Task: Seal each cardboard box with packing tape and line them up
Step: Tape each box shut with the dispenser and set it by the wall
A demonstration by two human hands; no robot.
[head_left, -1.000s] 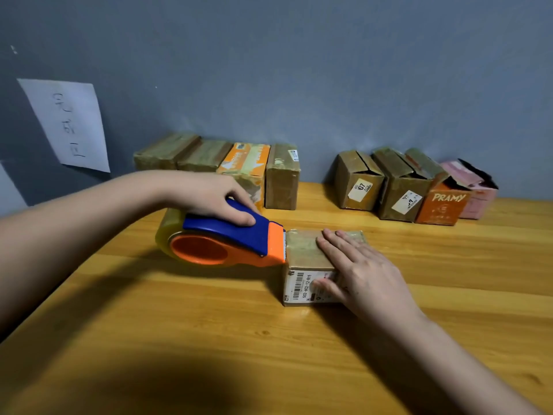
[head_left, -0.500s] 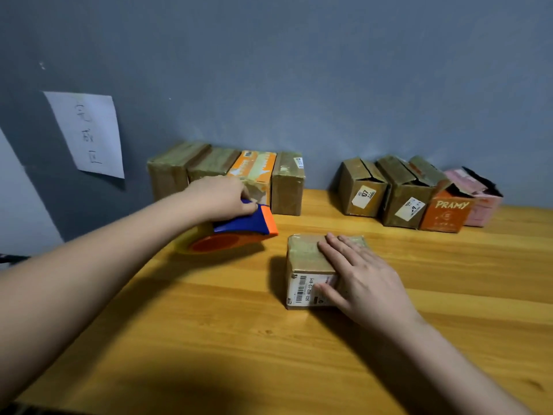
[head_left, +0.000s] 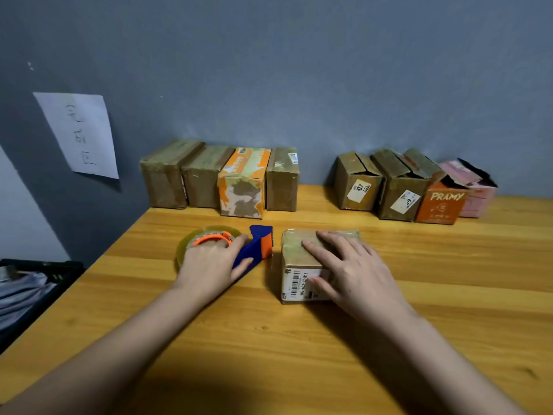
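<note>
A small brown cardboard box (head_left: 294,248) with tape over its top and a barcode label on its front sits mid-table. My right hand (head_left: 350,271) lies on it, fingers spread across the top and thumb on the front face. Just left of the box, the blue and orange tape dispenser (head_left: 260,244) lies on its side on the table. My left hand (head_left: 209,265) covers it and grips the blue handle. Several taped boxes (head_left: 203,175) stand side by side against the wall at the back left.
Several boxes with open flaps (head_left: 359,181), including an orange "PRAMY" box (head_left: 440,205) and a pink one (head_left: 475,199), stand at the back right. A handwritten paper (head_left: 80,133) hangs on the grey wall. A black crate (head_left: 36,283) sits past the wooden table's (head_left: 269,339) left edge.
My left hand has drawn the tape dispenser away from the box's left side and laid it on the table beside it. My right hand has stayed on the box.
</note>
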